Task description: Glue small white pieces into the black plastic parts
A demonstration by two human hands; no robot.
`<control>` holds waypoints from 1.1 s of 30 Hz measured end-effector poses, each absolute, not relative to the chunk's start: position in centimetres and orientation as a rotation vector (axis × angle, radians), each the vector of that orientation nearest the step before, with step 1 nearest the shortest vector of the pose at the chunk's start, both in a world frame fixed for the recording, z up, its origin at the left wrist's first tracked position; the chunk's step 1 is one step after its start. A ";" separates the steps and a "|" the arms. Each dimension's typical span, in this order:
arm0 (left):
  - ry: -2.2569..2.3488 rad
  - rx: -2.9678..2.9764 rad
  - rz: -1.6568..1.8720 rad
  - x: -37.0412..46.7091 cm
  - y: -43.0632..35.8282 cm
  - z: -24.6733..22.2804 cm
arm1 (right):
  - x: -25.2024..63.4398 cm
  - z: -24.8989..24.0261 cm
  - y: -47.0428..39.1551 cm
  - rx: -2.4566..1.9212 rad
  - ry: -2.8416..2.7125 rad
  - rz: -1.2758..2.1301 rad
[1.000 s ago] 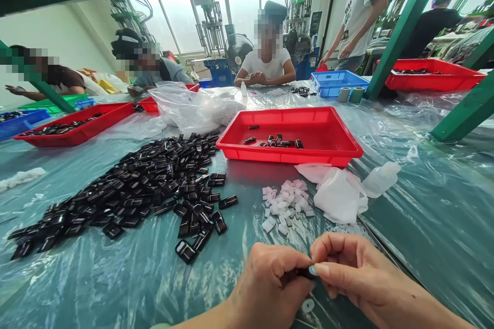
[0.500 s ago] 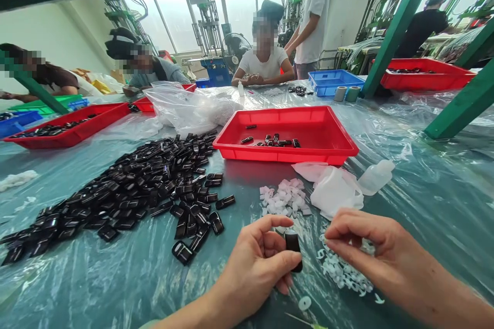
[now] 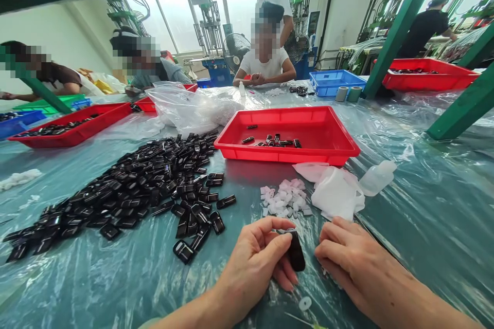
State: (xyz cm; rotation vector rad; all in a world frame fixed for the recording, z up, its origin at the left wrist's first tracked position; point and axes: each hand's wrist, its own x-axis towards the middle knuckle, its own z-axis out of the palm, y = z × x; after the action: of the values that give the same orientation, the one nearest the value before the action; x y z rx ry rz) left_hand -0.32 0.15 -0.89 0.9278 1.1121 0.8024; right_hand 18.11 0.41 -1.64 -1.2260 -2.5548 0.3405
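My left hand is closed around a small black plastic case, thumb on its upper end and fingers behind it. Just to the right, my right hand reaches down with its fingers bunched together over small translucent plastic pieces, mostly hidden beneath it. I cannot tell what, if anything, those fingertips pinch. Behind both hands lies a heap of small whitish square pieces. A round white disc rests on the plastic-covered table near my left fingers.
A big pile of black plastic cases spreads across the left. Beyond stands a red tray with several black pieces. A crumpled white bag and a translucent bottle lie at the right. Co-workers sit across the table; green posts rise at right.
My right hand has lowered and moved slightly left over the translucent pieces. The black case in my left hand has been tilted, and the thumb has slid up. A standing person behind has moved left.
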 end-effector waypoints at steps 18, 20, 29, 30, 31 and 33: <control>1.048 0.863 0.954 -0.5 0.2 -0.3 | 17.7 -1.5 0.0 -1.277 -2.518 0.250; 1.036 0.821 0.950 -0.6 0.2 -0.2 | 17.8 -1.0 0.1 -1.257 -2.400 0.459; 0.871 0.625 0.900 -0.6 -0.1 0.0 | 17.6 0.5 0.2 -1.071 -1.618 1.640; 0.850 0.611 0.903 -0.6 -0.1 0.0 | 17.5 0.4 0.1 -1.047 -1.555 1.687; 0.830 0.600 0.905 -0.5 -0.1 0.0 | 17.4 0.3 0.0 -1.027 -1.497 1.726; 0.799 0.585 0.910 -0.5 -0.1 0.0 | 17.2 0.1 -0.2 -0.997 -1.395 1.785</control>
State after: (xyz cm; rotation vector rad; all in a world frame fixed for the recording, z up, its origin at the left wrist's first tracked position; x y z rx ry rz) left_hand -0.52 -0.09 -0.04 0.5848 0.7987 0.9096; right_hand 17.21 -0.19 0.06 -0.9968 -1.3945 1.7851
